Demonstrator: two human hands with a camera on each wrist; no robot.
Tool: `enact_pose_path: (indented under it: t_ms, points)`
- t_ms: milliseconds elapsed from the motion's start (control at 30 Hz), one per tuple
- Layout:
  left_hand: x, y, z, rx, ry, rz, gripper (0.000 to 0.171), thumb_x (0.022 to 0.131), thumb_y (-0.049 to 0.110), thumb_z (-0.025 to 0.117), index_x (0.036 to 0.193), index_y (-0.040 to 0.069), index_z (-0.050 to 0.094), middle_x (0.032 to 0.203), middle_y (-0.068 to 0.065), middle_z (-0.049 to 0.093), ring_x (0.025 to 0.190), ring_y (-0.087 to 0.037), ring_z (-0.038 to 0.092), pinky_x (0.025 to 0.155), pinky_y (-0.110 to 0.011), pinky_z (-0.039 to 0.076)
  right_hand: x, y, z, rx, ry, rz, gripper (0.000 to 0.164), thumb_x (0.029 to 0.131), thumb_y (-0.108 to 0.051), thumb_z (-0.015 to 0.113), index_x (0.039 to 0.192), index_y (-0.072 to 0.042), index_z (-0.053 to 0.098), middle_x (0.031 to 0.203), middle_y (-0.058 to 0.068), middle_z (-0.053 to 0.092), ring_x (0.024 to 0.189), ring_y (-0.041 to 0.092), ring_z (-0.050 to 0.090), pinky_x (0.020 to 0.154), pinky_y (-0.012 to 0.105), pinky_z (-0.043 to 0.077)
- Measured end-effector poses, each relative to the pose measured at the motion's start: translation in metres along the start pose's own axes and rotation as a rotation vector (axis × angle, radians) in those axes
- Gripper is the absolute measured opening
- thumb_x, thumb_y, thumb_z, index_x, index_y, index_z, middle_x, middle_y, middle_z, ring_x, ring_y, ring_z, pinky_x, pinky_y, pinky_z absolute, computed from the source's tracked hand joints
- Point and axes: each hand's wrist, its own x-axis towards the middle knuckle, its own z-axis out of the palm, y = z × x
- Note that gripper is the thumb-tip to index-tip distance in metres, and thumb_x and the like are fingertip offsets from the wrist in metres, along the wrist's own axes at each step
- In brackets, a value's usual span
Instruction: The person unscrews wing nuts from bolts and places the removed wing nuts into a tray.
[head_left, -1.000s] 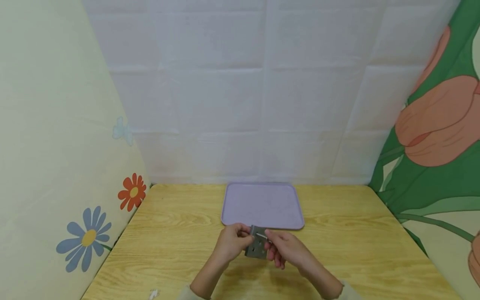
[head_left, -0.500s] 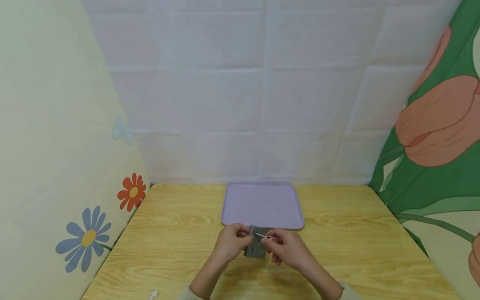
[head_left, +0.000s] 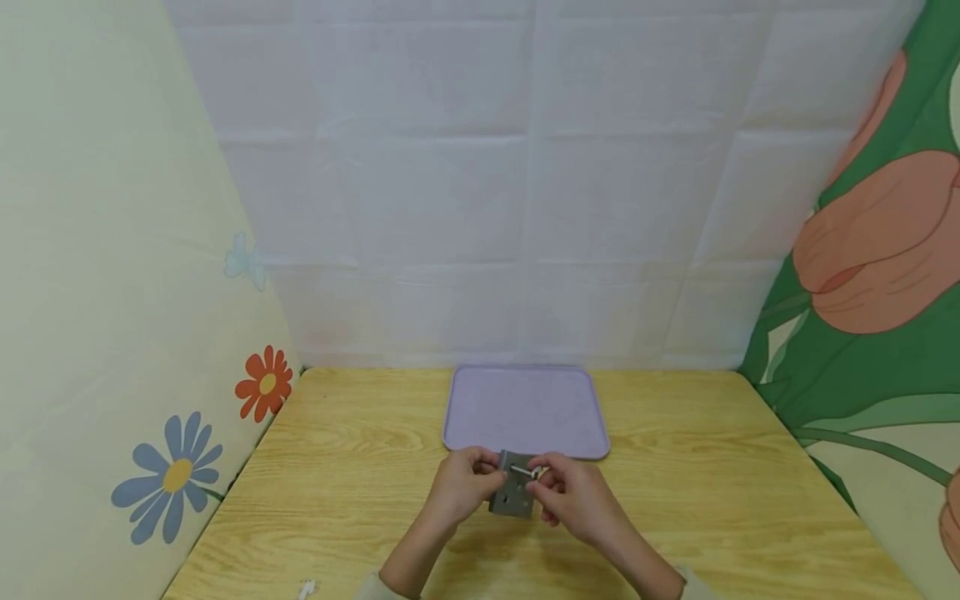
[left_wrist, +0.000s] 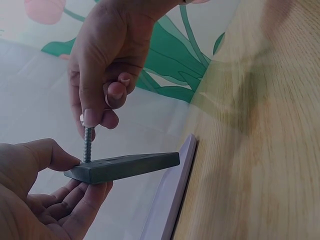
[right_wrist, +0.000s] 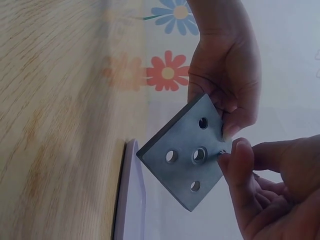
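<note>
A square grey metal plate [head_left: 513,505] with several holes is held up at a tilt in front of the tray. My left hand [head_left: 462,485] pinches one corner of it, thumb on the upper face and fingers underneath, as the left wrist view shows. A threaded bolt [left_wrist: 87,144] stands upright on the plate near that corner. The thumb and fingers of my right hand [head_left: 579,497] pinch its head end. In the right wrist view the plate's open holes [right_wrist: 199,155] are visible, while fingertips mostly cover the bolt. How deep the bolt sits cannot be seen.
A light purple tray [head_left: 525,408] lies on the wood-grain table [head_left: 360,467] just beyond my hands. Near the table's front left lies a small white object [head_left: 307,588], its kind unclear. Printed cloths stand at both sides, a white sheet [head_left: 480,208] behind.
My right hand's fingers have shifted and turned about the bolt's head. The left hand and the plate have stayed almost in place.
</note>
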Motion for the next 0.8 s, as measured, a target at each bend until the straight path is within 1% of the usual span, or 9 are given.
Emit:
enact_pose_path:
  t_ms: [100,300,433,533,600,667,733,800]
  points:
    - [0.0000,-0.0001,-0.0003,-0.002,-0.001,0.001,0.018,0.079,0.003,0.072,0.096,-0.002,0.070,0.081,-0.005,0.068,0.075,-0.016,0.064,0.061,-0.032,0.060,0.0000,-0.0003,0.0005,-0.035,0.012,-0.021,0.021,0.092,-0.005,0.071,0.111,0.001,0.066,0.074,0.000,0.065,0.053,0.012,0.061,0.047,0.034,0.057]
    - [-0.0002,0.0001,-0.0006,-0.001,-0.005,0.000,0.018,0.079,0.004,0.072,0.097,-0.002,0.070,0.081,-0.004,0.068,0.075,-0.016,0.063,0.060,-0.031,0.059,0.0003,-0.0002,0.0010,-0.100,0.025,-0.041,0.019,0.092,-0.006,0.071,0.110,-0.002,0.069,0.073,-0.002,0.064,0.052,0.008,0.058,0.044,0.025,0.053]
    - [-0.0009,0.0007,-0.0008,0.000,-0.007,0.007,0.018,0.079,0.004,0.071,0.096,-0.002,0.070,0.080,-0.004,0.067,0.073,-0.016,0.062,0.059,-0.030,0.057,0.0004,0.0001,0.0006,-0.094,0.017,-0.038,0.021,0.092,-0.007,0.071,0.112,0.000,0.069,0.074,-0.001,0.064,0.053,0.008,0.059,0.044,0.026,0.054]
    - [-0.0014,0.0014,-0.0010,-0.004,-0.008,0.011,0.018,0.079,0.003,0.071,0.096,-0.002,0.070,0.080,-0.004,0.067,0.073,-0.015,0.062,0.059,-0.030,0.058,0.0011,0.0010,0.0002,-0.070,0.006,-0.027,0.023,0.092,-0.008,0.072,0.112,0.001,0.068,0.075,0.002,0.065,0.054,0.010,0.061,0.046,0.030,0.056]
    - [-0.0018,0.0018,-0.0011,-0.005,-0.009,0.004,0.018,0.080,0.003,0.071,0.096,-0.002,0.069,0.080,-0.004,0.067,0.074,-0.016,0.063,0.060,-0.031,0.059,0.0018,0.0015,-0.0002,-0.045,0.001,-0.004,0.024,0.093,-0.013,0.073,0.112,0.001,0.068,0.074,0.003,0.066,0.054,0.012,0.062,0.046,0.031,0.057]
    - [-0.0021,0.0022,-0.0013,-0.005,-0.010,-0.004,0.018,0.080,0.004,0.072,0.097,-0.002,0.069,0.081,-0.004,0.068,0.074,-0.016,0.063,0.061,-0.032,0.059,0.0027,0.0017,-0.0010,-0.011,-0.008,0.037,0.027,0.095,-0.022,0.071,0.110,0.000,0.069,0.075,0.005,0.066,0.055,0.014,0.062,0.048,0.033,0.057]
    - [-0.0023,0.0026,-0.0014,-0.001,-0.008,-0.009,0.018,0.080,0.004,0.072,0.097,-0.001,0.070,0.082,-0.004,0.068,0.075,-0.016,0.063,0.062,-0.032,0.059,0.0033,0.0018,-0.0021,0.037,-0.014,0.095,0.035,0.098,-0.034,0.066,0.108,-0.001,0.070,0.075,0.006,0.068,0.055,0.015,0.061,0.048,0.033,0.057]
    - [-0.0022,0.0024,-0.0015,0.005,-0.002,-0.007,0.019,0.079,0.004,0.072,0.097,-0.001,0.070,0.082,-0.004,0.068,0.075,-0.016,0.063,0.061,-0.031,0.059,0.0036,0.0017,-0.0033,0.108,-0.033,0.158,0.047,0.101,-0.044,0.057,0.106,0.001,0.069,0.077,0.009,0.069,0.055,0.015,0.060,0.049,0.033,0.056]
